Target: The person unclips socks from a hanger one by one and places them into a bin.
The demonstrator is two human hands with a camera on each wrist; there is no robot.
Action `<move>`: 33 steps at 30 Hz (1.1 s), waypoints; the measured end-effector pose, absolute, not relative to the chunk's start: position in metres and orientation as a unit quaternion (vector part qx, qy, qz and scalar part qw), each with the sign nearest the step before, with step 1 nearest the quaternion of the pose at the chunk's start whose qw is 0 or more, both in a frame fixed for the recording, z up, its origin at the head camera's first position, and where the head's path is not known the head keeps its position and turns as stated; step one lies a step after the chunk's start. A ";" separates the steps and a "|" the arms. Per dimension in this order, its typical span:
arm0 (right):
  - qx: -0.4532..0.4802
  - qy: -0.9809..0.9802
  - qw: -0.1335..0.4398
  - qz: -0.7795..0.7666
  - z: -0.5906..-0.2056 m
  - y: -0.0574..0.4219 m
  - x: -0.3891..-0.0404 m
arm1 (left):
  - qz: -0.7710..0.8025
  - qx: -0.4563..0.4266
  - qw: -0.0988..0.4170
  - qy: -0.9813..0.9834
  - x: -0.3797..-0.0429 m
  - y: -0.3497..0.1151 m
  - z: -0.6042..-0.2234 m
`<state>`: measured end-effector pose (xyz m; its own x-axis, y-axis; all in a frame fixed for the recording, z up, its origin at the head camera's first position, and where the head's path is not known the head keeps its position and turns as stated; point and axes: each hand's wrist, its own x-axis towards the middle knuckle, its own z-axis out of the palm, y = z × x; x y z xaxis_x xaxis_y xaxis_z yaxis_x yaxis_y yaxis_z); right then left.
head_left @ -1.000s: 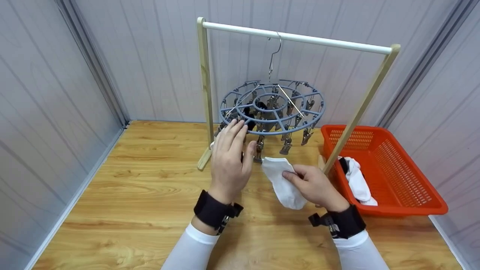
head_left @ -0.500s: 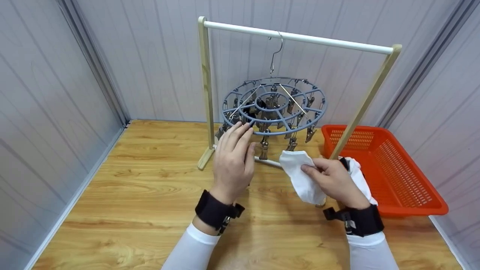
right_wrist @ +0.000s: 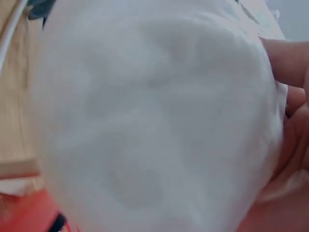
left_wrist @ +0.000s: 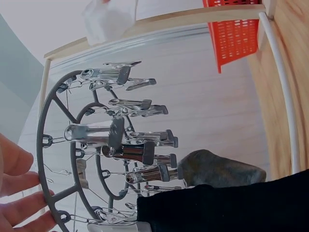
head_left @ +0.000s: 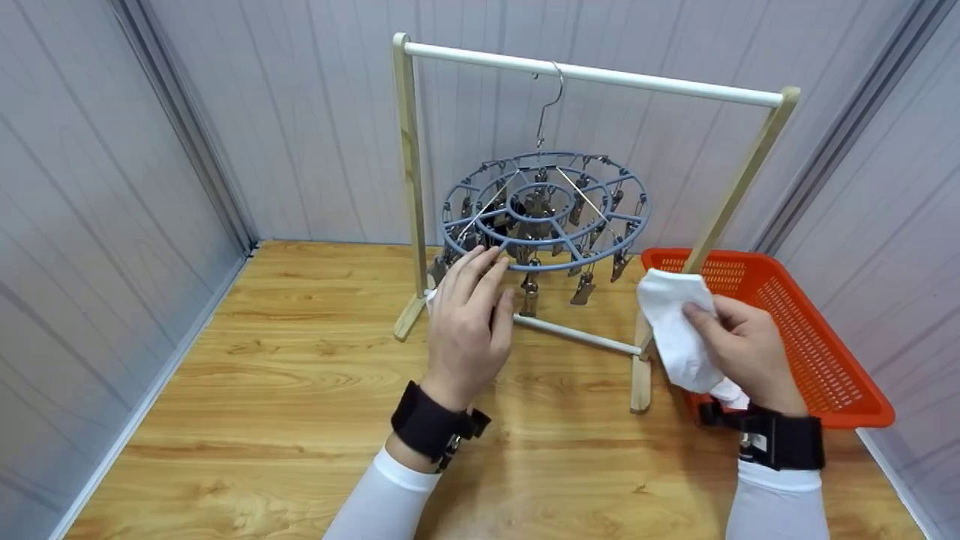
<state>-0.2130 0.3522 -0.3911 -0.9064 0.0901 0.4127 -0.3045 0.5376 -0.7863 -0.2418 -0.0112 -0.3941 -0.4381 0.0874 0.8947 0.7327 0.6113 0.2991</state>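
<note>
My right hand (head_left: 750,356) pinches a white sock (head_left: 675,330) between thumb and fingers, in front of the rack's right leg and the basket's near left corner. The sock fills most of the right wrist view. A round blue-grey clip hanger (head_left: 559,238) hangs by its hook, with metal clips (head_left: 529,292) dangling around it. At its front left rim is my left hand (head_left: 469,322), fingers extended; the left wrist view shows fingertips at the ring. Below the clips there, a black sock (left_wrist: 207,208) and a grey sock (left_wrist: 217,169) hang. The left hand hides part of the hanger.
A wooden rack with a white top bar (head_left: 660,81) carries the hanger. Its lower bar (head_left: 577,334) runs near the floor. The red basket (head_left: 832,337) stands at the right, with white cloth (head_left: 729,394) partly visible inside. Panelled walls (head_left: 315,135) enclose the area.
My right hand has moved right with the white sock, from below the hanger to the basket's left side. The left hand has stayed almost still; the hanger has turned slightly.
</note>
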 end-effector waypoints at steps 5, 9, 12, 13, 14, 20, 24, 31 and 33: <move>-0.022 -0.838 0.246 0.486 -0.387 0.369 -0.213 | -0.354 -0.266 0.460 -0.770 -0.241 -0.011 -0.395; -0.096 -0.824 0.276 0.485 -0.386 0.381 -0.214 | -0.352 -0.269 0.461 -0.769 -0.240 -0.011 -0.394; -0.130 -0.835 0.278 0.458 -0.388 0.389 -0.215 | -0.351 -0.271 0.462 -0.768 -0.240 -0.011 -0.394; -0.135 -0.842 0.272 0.446 -0.389 0.392 -0.216 | -0.351 -0.271 0.462 -0.768 -0.240 -0.011 -0.394; -0.140 -0.851 0.267 0.430 -0.391 0.394 -0.217 | -0.352 -0.271 0.462 -0.768 -0.240 -0.011 -0.394; -0.129 -0.910 0.187 0.346 -0.402 0.404 -0.224 | -0.347 -0.270 0.461 -0.771 -0.240 -0.011 -0.395; -0.088 -0.932 0.127 0.327 -0.408 0.408 -0.228 | -0.346 -0.269 0.460 -0.772 -0.239 -0.011 -0.395; -0.047 -0.953 0.059 0.292 -0.412 0.409 -0.230 | -0.349 -0.273 0.462 -0.768 -0.240 -0.010 -0.396; -0.048 -0.956 0.048 0.287 -0.412 0.410 -0.229 | -0.350 -0.274 0.461 -0.768 -0.240 -0.010 -0.396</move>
<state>-0.2293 0.4096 -0.4120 -0.9906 0.1201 0.0649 0.0645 0.8307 -0.5530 -0.2403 -0.0103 -0.3965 -0.4248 0.0976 0.9000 0.7430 0.6056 0.2851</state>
